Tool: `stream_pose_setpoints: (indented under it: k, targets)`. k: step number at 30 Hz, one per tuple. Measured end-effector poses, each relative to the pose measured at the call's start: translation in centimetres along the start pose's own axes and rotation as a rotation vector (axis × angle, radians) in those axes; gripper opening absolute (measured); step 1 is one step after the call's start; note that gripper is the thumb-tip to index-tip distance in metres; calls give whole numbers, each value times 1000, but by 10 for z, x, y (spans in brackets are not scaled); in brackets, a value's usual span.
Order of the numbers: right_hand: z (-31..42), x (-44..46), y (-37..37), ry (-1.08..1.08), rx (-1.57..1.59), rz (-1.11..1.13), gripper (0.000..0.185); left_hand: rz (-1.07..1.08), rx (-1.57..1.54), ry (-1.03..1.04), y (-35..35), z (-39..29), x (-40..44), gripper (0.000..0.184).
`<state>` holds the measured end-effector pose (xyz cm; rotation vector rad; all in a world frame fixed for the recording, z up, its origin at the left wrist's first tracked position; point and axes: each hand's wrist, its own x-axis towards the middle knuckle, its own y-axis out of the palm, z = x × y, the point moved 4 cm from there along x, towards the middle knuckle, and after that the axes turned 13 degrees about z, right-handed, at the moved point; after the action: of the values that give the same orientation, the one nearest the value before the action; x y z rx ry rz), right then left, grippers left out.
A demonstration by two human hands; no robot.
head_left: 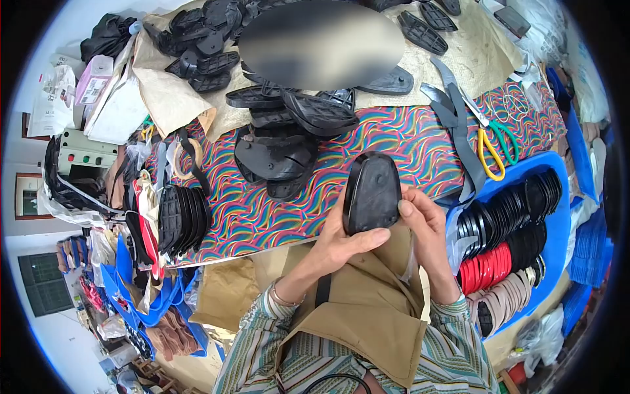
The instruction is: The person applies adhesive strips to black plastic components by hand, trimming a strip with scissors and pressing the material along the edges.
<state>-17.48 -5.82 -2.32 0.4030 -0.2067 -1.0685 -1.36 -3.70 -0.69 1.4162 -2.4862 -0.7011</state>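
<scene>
Left hand [340,238] had its grip around the side and lower end of a black sole [375,194] in the head view, while the right hand [425,220] pinched its lower right edge. The sole was held up at the near edge of the desk [252,226]. Beyond it, to the left, lay a pile of black pieces [275,154]. Scissors [483,123] lay toward the right edge; a blue crate [558,253] stood beside the near right corner.

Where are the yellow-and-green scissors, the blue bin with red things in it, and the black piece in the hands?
Scissors [483,121]: head view, metal by the handles.
Blue bin [558,246]: head view, its right wall.
Black piece [377,190]: head view, its flat face.
</scene>
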Motion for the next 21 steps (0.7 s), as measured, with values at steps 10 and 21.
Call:
stream_pose_setpoints:
  k: [10,21]
  targets:
    - [65,43,27,127,-436,65,26,71,-19,-21,-1,-18,-10,74]
    - [48,32,6,127,-199,285,29,133,-163,-30,-1,-18,-6,81]
